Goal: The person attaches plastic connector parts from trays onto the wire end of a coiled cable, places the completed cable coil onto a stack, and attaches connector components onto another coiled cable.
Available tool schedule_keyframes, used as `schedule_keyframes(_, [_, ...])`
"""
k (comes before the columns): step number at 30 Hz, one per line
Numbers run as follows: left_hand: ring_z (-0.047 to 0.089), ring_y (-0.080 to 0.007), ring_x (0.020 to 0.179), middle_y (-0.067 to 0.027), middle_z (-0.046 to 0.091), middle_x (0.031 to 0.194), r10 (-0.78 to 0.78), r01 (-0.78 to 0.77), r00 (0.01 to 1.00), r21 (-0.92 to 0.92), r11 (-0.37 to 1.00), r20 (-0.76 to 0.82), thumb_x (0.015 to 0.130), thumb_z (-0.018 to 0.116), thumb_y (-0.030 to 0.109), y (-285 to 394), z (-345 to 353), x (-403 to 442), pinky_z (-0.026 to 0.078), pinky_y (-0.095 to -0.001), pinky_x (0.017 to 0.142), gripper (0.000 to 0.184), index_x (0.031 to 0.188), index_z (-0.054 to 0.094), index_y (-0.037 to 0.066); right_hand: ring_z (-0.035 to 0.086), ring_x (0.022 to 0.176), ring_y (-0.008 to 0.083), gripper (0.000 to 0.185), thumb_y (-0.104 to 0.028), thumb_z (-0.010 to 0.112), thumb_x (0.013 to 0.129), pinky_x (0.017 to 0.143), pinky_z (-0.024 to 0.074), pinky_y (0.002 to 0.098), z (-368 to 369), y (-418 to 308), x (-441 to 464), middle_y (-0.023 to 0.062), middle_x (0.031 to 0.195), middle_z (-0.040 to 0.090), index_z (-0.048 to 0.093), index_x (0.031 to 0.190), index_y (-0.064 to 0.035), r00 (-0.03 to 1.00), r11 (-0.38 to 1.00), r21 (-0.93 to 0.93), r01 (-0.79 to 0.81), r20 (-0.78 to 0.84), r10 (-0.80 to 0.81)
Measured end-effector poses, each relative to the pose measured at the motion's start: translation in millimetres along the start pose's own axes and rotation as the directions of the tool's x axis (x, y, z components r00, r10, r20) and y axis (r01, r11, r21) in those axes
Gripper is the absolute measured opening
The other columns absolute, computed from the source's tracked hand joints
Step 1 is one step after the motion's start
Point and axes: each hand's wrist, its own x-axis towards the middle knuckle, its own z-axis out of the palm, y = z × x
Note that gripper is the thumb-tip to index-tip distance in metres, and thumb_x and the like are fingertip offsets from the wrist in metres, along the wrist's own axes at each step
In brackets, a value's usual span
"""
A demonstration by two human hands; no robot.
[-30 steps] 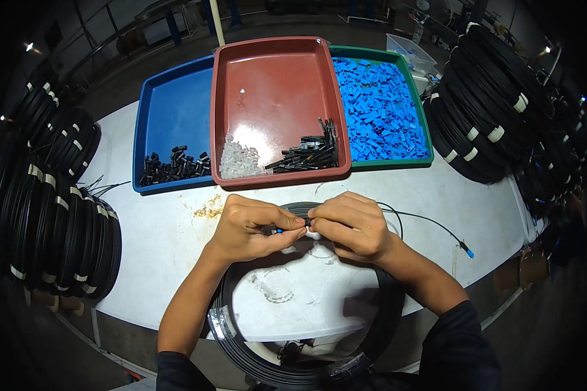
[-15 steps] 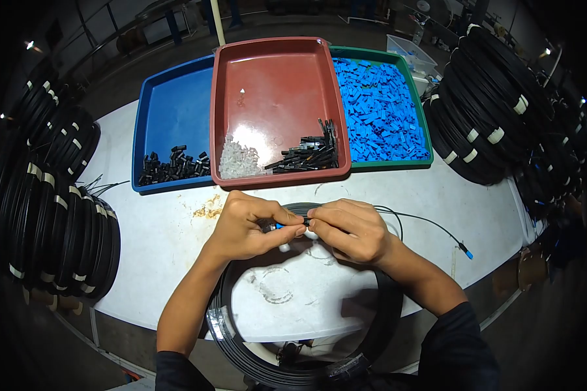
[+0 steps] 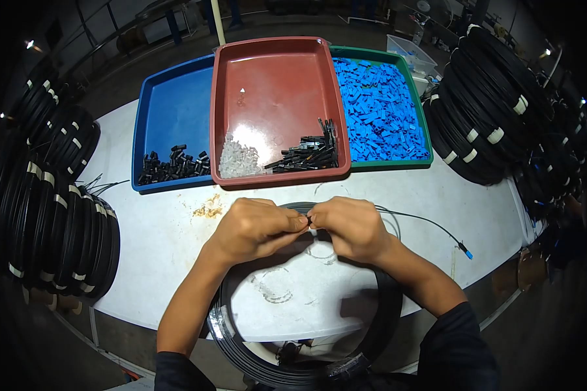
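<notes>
my left hand point(image 3: 257, 226) and right hand point(image 3: 353, 227) are closed in tight pinches, fingertips together on a small black piece point(image 3: 310, 222) over the far side of the cable coil point(image 3: 390, 303). my fingers hide most of that piece. the pale bands point(image 3: 496, 135) on the stacked coils point(image 3: 492, 85) are too small to read; my coil's near edge fades into dark clothing.

Three trays point(image 3: 277, 85) sit on the table point(image 3: 147, 260) behind the cable coil point(image 3: 391, 306), between flanking coil stacks point(image 3: 52, 228).
</notes>
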Motion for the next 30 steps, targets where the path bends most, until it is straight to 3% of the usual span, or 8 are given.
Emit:
schedule_keyframes(2, [0.076, -0.022, 0.071, -0.0128, 0.078, 0.083, 0.116, -0.125, 0.991, 0.174, 0.977, 0.064, 0.076, 0.084, 0.002, 0.3, -0.4, 1.1, 0.062, -0.0292, 0.064, 0.01, 0.084, 0.077, 0.001, 0.066, 0.067, 0.0268, 0.019, 0.009, 0.069, 0.071, 0.062, 0.055, 0.0354, 4.0, 4.9, -4.9, 0.0116, 0.085, 0.069, 0.065, 0.087, 0.001, 0.951, 0.913, 0.264, -0.311, 0.09, 0.297])
schedule_keyframes(8, [0.076, -0.0182, 0.071, -0.0125, 0.078, 0.083, -0.177, 0.169, 0.983, -0.146, 0.975, -0.043, 0.078, 0.084, 0.003, -3.3, 0.7, -2.2, 0.061, -0.028, 0.063, 0.009, 0.084, 0.077, 0.0, 0.067, 0.067, 0.0269, 0.022, 0.01, 0.069, 0.069, 0.061, 0.0549, 0.0348, 4.6, 3.2, 3.9, 0.0117, 0.086, 0.069, 0.065, 0.088, 0.0004, 0.998, 0.995, 0.09, -0.046, -0.044, 0.05])
schedule_keyframes(12, [0.076, -0.0188, 0.072, -0.0132, 0.078, 0.084, -0.132, 0.123, 0.99, -0.173, 0.977, -0.041, 0.079, 0.083, 0.003, -2.7, 2.2, -1.5, 0.061, -0.0283, 0.063, 0.008, 0.083, 0.078, -0.001, 0.067, 0.07, 0.0264, 0.021, 0.009, 0.07, 0.068, 0.061, 0.055, 0.0351, -1.6, -0.8, 5.4, 0.012, 0.087, 0.069, 0.064, 0.087, 0.0014, 0.999, 0.999, -0.01, 0.05, -0.006, -0.05])
schedule_keyframes(13, [0.076, -0.0188, 0.072, -0.0132, 0.078, 0.084, -0.131, 0.122, 0.991, -0.174, 0.977, -0.038, 0.079, 0.083, 0.003, -1.4, 1.4, 0.0, 0.061, -0.0283, 0.063, 0.008, 0.083, 0.078, -0.001, 0.067, 0.07, 0.0264, 0.021, 0.009, 0.07, 0.068, 0.061, 0.055, 0.0351, -0.8, 0.6, 1.9, 0.012, 0.087, 0.069, 0.064, 0.087, 0.0014, 0.999, 0.999, -0.011, 0.048, -0.008, -0.048])
schedule_keyframes(15, [0.077, -0.0209, 0.073, -0.0142, 0.078, 0.084, 0.096, -0.104, 0.993, 0.132, 0.986, 0.065, 0.078, 0.083, 0.002, 2.1, -1.6, 4.3, 0.061, -0.03, 0.064, 0.009, 0.084, 0.078, -0.001, 0.067, 0.071, 0.0264, 0.02, 0.008, 0.07, 0.068, 0.06, 0.0549, 0.0355, 2.6, 5.3, -6.2, 0.0119, 0.088, 0.069, 0.064, 0.086, 0.0022, 0.959, 0.922, 0.264, -0.284, 0.094, 0.268])
schedule_keyframes(22, [0.077, -0.021, 0.073, -0.0151, 0.078, 0.084, -0.232, 0.228, 0.973, -0.167, 0.959, -0.004, 0.079, 0.082, 0.001, -3.1, -0.5, -1.1, 0.061, -0.0298, 0.064, 0.009, 0.086, 0.077, -0.002, 0.067, 0.071, 0.0268, 0.021, 0.01, 0.068, 0.067, 0.061, 0.0552, 0.037, 4.3, 2.6, 4.0, 0.0123, 0.088, 0.069, 0.064, 0.086, 0.0019, 0.995, 0.986, 0.136, -0.092, -0.017, 0.095])
schedule_keyframes(25, [0.076, -0.0208, 0.072, -0.0149, 0.078, 0.085, -0.213, 0.2, 0.977, -0.242, 0.949, -0.029, 0.078, 0.082, 0.001, -2.7, 1.1, 0.8, 0.061, -0.0305, 0.064, 0.01, 0.086, 0.077, -0.002, 0.067, 0.071, 0.027, 0.023, 0.011, 0.069, 0.066, 0.061, 0.0551, 0.0366, 4.2, 1.5, 3.1, 0.0126, 0.087, 0.069, 0.064, 0.086, 0.0023, 0.995, 1.0, 0.009, 0.007, -0.098, -0.006])
schedule_keyframes(30, [0.077, -0.0208, 0.074, -0.0143, 0.078, 0.086, -0.032, 0.033, 0.999, -0.021, 0.999, 0.01, 0.079, 0.082, 0.001, -1.8, -0.1, 0.9, 0.061, -0.0302, 0.064, 0.008, 0.085, 0.077, -0.002, 0.068, 0.071, 0.0275, 0.019, 0.007, 0.067, 0.066, 0.06, 0.0552, 0.0365, 5.2, 5.0, -5.0, 0.0139, 0.087, 0.068, 0.064, 0.085, 0.0026, 0.983, 0.96, 0.208, -0.185, 0.04, 0.181])
